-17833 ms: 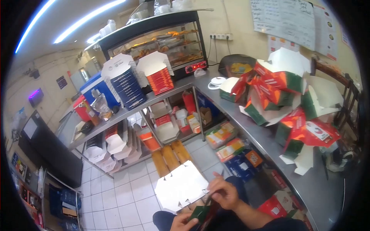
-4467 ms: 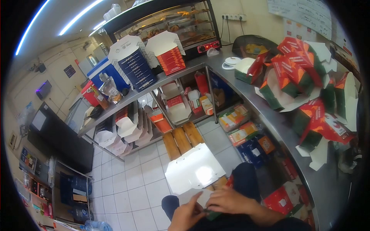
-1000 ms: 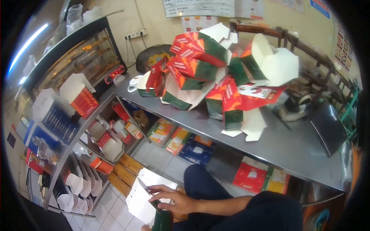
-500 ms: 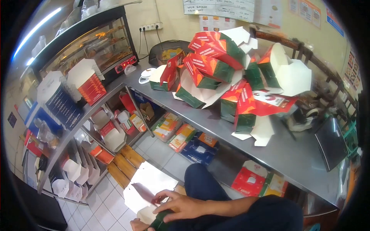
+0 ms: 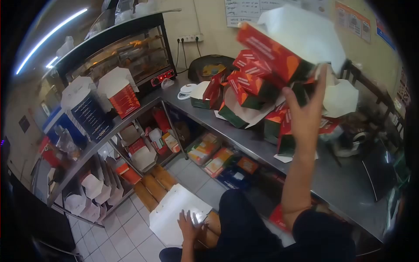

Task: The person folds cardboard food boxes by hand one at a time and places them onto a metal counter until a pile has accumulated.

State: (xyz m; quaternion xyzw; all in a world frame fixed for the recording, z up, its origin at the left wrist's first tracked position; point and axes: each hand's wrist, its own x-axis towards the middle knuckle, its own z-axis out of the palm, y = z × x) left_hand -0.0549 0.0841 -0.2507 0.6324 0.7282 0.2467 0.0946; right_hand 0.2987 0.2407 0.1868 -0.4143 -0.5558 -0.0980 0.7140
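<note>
Below a long, white ceiling tube light (image 5: 51,41) at upper left, we see a rather dim room. Glare flares on the flat, white cardboard sheet (image 5: 168,214), beside the person's bare left hand (image 5: 188,227). Shadow fills the space under the grey metal counter (image 5: 342,192). Blur smears the red, green and white cardboard box (image 5: 279,50) and softens the person's bare right hand (image 5: 305,113). Our wide lens bows straight edges and blackens the corners.
</note>
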